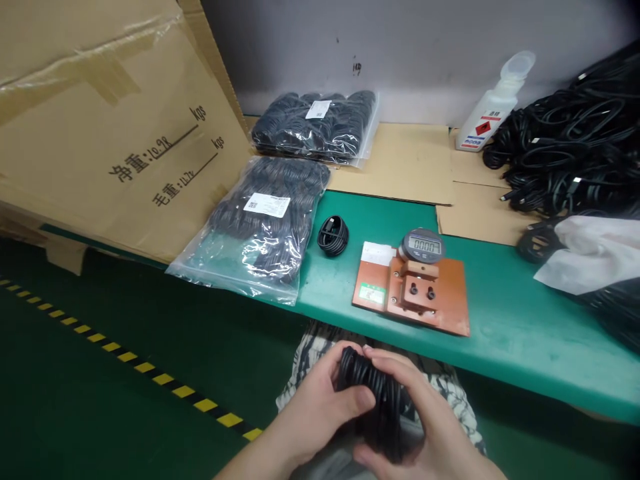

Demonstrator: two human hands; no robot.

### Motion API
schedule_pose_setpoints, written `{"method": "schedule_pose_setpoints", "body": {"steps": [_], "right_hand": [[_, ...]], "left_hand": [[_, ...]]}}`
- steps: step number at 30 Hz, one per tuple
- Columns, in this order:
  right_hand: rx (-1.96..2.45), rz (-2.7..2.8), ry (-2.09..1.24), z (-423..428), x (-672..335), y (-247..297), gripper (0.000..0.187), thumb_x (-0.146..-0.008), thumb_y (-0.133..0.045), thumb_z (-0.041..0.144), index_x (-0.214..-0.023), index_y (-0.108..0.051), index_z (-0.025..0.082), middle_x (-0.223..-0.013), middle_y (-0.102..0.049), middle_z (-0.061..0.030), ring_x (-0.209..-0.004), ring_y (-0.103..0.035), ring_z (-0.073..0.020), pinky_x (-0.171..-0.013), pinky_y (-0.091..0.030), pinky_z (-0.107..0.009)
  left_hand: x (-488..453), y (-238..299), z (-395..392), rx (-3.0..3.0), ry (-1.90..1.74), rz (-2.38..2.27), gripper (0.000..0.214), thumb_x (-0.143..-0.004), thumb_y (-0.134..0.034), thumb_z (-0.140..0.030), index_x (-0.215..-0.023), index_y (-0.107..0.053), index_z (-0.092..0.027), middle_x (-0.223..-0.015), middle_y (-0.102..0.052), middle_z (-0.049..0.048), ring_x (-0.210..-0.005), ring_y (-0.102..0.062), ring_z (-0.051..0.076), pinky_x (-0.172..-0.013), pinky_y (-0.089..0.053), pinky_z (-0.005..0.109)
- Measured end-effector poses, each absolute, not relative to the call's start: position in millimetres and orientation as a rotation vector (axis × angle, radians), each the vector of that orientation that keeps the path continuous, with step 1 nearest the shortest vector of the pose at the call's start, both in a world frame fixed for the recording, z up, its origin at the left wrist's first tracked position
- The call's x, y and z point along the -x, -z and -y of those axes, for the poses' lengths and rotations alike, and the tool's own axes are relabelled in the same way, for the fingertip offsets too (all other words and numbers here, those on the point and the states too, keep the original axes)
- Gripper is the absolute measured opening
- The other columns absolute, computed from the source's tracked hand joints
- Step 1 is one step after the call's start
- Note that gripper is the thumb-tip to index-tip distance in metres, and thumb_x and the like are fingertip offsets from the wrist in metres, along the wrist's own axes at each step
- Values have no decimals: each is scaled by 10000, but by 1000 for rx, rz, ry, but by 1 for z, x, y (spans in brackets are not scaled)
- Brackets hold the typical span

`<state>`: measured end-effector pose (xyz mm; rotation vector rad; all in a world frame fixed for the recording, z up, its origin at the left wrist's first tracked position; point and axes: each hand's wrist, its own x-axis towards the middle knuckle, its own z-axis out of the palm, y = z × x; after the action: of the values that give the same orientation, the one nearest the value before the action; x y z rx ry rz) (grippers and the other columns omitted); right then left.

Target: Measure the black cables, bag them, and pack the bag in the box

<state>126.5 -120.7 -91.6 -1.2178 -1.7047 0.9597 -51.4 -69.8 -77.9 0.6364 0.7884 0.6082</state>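
Both my hands hold a coiled black cable (pixel 380 400) over my lap, below the front edge of the green table (pixel 500 327). My left hand (pixel 320 403) wraps the coil from the left with its thumb pressed on top. My right hand (pixel 425 420) grips it from the right and from beneath. A second small coiled black cable (pixel 333 235) lies on the table. Beside it stands an orange fixture plate (pixel 450 293) carrying a digital gauge (pixel 423 246) that reads zeros.
Two clear bags of black cables (pixel 265 227) (pixel 315 125) lie at the left and back. A big cardboard box (pixel 100 127) leans at the left. A heap of loose black cables (pixel 575 147), a white bottle (pixel 493 107) and a white cloth (pixel 590 253) are at the right.
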Motion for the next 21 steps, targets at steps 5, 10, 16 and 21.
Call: {"method": "schedule_pose_setpoints", "body": {"steps": [5,10,16,21], "right_hand": [[1229,1590,-1003,119,-127,87,756,-732,-809,256,-1377,-414,251,-1339,-578,-119,-1232,-598,-303,-1009,-549,-367],[1248,1578,-992,120,-126,88,748,-739,-797,258,-1377,-408,258,-1324,-581,-107,-1219,-605,-291,-1005,-551,-360],[1367,1709,-967,121,-123,89,787,-737,-798,278,-1394,-365,266,-1359,-552,-123,-1246,-578,-310,-1006,-555,-426],[1358,1780,-1027,117,-121,89,868,-703,-840,277,-1406,-329,305,-1384,-540,-106,-1262,-564,-309,-1025,-538,-452]], "left_hand": [[49,82,70,-456,-586,-804,367,-838,-727,-469,-1025,-657,-160,-876,-625,27,-788,-588,140,-711,-440,241],[49,84,71,-381,-561,-855,327,-884,-681,-447,-1046,-682,-163,-818,-637,11,-685,-576,97,-716,-455,234],[45,79,69,-527,-610,-837,325,-870,-703,-433,-1060,-691,-169,-923,-679,37,-905,-620,159,-836,-452,254],[48,83,69,-490,-583,-777,435,-765,-815,-408,-1099,-669,-170,-985,-693,58,-985,-643,203,-857,-457,276]]}}
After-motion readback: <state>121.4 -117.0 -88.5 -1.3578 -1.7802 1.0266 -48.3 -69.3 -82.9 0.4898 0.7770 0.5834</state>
